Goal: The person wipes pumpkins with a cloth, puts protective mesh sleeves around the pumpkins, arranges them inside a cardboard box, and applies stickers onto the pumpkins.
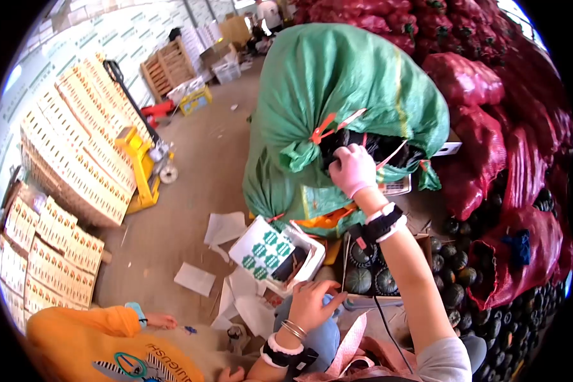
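Sack (347, 83), green and bulging, sits at 1 o'clock in the head view, its ragged mouth facing us. Our right hand (353, 169), near the middle towards 2 o'clock, is at that mouth with its fingers curled against the dark contents (388, 148); we can't tell whether they pinch anything. Our left hand (315, 304), just off 6 o'clock, has loosely bent fingers beside the squash box (388, 298), and we can't tell whether they grip its edge. We judge the sack heavy and slumping: its woven skin looks thin, limp and rather slippery, so a flat palm would likely slide. We'd take it by the gathered cloth (297, 155) at 9 o'clock on the mouth, beside the red tie (321, 130), bunching a thick fold in our fist. Pulling one thin strand could tear the weave. What's inside looks loose, though its stiffness is hard to judge through the shadow. Red sacks (461, 79) bulge at 2 o'clock, and a person in orange (86, 337) is at 8 o'clock.
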`<state>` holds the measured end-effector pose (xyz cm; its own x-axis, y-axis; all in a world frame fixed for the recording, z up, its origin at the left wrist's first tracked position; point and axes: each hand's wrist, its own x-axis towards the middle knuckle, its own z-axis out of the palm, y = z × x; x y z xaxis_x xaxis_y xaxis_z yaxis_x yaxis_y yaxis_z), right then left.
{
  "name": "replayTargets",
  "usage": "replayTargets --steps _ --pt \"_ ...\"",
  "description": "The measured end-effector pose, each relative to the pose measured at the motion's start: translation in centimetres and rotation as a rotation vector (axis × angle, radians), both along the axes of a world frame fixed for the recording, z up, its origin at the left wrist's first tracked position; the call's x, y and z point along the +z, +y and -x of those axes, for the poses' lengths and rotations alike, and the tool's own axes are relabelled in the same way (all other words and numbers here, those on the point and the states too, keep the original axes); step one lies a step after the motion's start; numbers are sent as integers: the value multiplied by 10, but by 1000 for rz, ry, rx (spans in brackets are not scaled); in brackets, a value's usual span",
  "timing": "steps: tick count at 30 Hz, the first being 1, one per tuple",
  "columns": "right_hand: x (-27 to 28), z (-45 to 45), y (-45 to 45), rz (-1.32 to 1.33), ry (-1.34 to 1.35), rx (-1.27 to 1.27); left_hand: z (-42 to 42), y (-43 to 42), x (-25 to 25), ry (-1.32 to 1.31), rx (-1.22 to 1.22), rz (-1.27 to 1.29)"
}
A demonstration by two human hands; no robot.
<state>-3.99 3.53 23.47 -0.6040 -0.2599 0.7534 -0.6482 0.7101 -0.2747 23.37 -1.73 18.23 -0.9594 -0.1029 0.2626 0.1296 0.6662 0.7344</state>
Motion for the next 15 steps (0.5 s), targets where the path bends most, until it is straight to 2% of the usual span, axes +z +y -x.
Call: replayTargets --steps 4,6,8,12,13,14,15 --pt "20 -29 27 108 -4 39 -2 -1 -9 25 24 -120" --pt "27 -63 50 259 -19 147 -5 -5 -15 121 55 -331" --pt "22 -117 68 506 -122 208 -12 -3 -7 134 79 -386" --pt "-14 -204 100 530 -353 317 -14 8 9 619 0 -194" --pt "-28 -213 107 529 -393 389 -14 17 -2 589 -27 -408" --pt "-41 -220 113 528 -436 460 -17 23 -6 584 -48 -374" --pt "-47 -230 115 692 -745 519 -22 29 -5 581 -65 -340"
